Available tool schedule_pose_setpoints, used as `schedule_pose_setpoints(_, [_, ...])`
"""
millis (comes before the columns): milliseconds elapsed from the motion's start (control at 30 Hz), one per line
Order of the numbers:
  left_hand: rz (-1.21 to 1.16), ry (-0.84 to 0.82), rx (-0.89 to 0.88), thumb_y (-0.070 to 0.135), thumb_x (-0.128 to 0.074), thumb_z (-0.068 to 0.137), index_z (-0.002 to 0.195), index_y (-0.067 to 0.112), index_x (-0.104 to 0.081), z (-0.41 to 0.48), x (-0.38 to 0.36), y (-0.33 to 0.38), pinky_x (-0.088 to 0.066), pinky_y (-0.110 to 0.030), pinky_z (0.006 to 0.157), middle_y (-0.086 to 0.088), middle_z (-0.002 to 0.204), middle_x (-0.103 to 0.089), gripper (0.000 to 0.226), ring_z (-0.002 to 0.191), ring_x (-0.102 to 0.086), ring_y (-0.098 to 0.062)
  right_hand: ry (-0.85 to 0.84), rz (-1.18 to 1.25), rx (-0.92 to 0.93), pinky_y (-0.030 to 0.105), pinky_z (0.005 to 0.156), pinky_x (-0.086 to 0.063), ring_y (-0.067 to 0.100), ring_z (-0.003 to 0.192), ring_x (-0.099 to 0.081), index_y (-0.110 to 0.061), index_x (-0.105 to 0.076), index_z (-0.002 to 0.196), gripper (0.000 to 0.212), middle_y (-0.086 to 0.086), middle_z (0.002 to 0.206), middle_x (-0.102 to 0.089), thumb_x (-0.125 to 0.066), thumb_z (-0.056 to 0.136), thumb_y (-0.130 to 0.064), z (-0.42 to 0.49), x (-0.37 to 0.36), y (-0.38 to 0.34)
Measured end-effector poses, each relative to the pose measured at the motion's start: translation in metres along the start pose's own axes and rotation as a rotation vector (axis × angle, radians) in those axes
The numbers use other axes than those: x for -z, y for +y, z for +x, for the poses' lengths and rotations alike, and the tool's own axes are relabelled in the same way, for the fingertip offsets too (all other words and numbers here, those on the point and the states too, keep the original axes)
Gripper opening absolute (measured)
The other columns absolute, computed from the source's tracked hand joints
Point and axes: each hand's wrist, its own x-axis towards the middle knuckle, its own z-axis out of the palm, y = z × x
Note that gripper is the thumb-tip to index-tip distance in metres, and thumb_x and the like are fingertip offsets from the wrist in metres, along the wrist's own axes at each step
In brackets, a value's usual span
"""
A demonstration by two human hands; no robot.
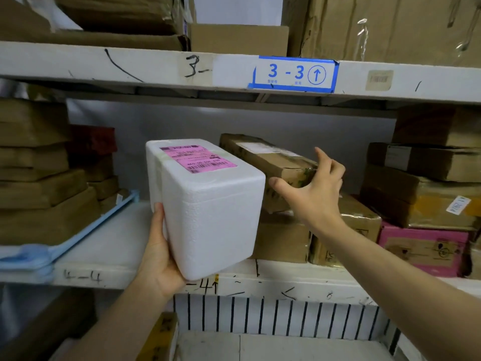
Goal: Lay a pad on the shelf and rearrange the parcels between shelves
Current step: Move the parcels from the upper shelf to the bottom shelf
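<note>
My left hand (pixel 158 254) holds a white foam box (pixel 208 212) with a pink label from below and the side, at the front edge of the middle shelf (pixel 104 246). My right hand (pixel 316 186) grips the near end of a long brown cardboard parcel (pixel 268 158) that lies tilted on top of other cartons, thumb under its end and fingers over the top. A light blue pad (pixel 86 230) lies on the left part of the shelf under a stack of brown parcels (pixel 41 178).
Brown cartons (pixel 426 183) and a pink box (pixel 424 247) fill the shelf's right side. The upper shelf (pixel 156 66), marked 3-3, carries large cartons. Below, a white striped bin (pixel 273 316) and a cardboard piece (pixel 161 337) stand.
</note>
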Motion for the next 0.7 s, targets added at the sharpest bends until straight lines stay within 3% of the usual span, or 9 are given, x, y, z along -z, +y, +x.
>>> schedule_pose_setpoints(100, [0.049, 0.03, -0.033, 0.074, -0.053, 0.087, 0.137, 0.043, -0.057, -0.024, 0.01, 0.004, -0.046, -0.06, 0.102, -0.002, 0.143, -0.06, 0.059, 0.13, -0.057, -0.035, -0.069, 0.042, 0.038, 0.041, 0.111, -0.035, 0.025, 0.14, -0.028, -0.032, -0.029, 0.151, 0.108, -0.004, 0.152, -0.02, -0.079, 0.062, -0.066, -0.021, -0.011, -0.011])
schedule_pose_setpoints(200, [0.097, 0.091, -0.058, 0.075, -0.048, 0.089, 0.143, 0.043, -0.051, -0.057, 0.02, 0.011, -0.047, -0.056, 0.104, 0.0, 0.146, -0.057, 0.063, 0.134, -0.052, -0.032, -0.158, 0.105, 0.118, 0.033, 0.105, -0.033, 0.023, 0.137, -0.029, -0.03, -0.033, 0.149, 0.106, -0.005, 0.146, -0.023, -0.08, 0.062, -0.068, -0.046, -0.025, -0.029])
schedule_pose_setpoints(367, [0.079, 0.195, -0.219, 0.07, -0.04, 0.095, 0.128, 0.033, -0.068, -0.127, 0.046, 0.029, -0.061, -0.052, 0.083, -0.004, 0.117, -0.075, 0.056, 0.102, -0.073, -0.031, -0.289, 0.187, 0.239, 0.03, 0.103, -0.033, 0.021, 0.134, -0.028, -0.027, -0.034, 0.148, 0.107, -0.001, 0.144, -0.024, -0.078, 0.06, -0.071, -0.095, -0.048, -0.069])
schedule_pose_setpoints(533, [0.115, 0.424, -0.388, 0.067, -0.045, 0.094, 0.112, 0.033, -0.075, -0.213, 0.08, 0.047, -0.059, -0.049, 0.085, 0.0, 0.106, -0.077, 0.048, 0.093, -0.073, -0.028, -0.375, 0.26, 0.35, 0.039, 0.11, -0.041, 0.021, 0.132, -0.029, -0.026, -0.038, 0.146, 0.108, 0.003, 0.145, -0.027, -0.073, 0.058, -0.077, -0.161, -0.071, -0.114])
schedule_pose_setpoints(700, [0.115, 0.585, -0.467, 0.054, -0.046, 0.095, 0.08, 0.029, -0.076, -0.283, 0.098, 0.051, -0.061, -0.041, 0.068, 0.003, 0.08, -0.077, 0.043, 0.068, -0.072, -0.023, -0.471, 0.32, 0.405, 0.043, 0.109, -0.041, 0.024, 0.134, -0.027, -0.023, -0.038, 0.146, 0.107, 0.005, 0.147, -0.026, -0.073, 0.06, -0.074, -0.224, -0.087, -0.146])
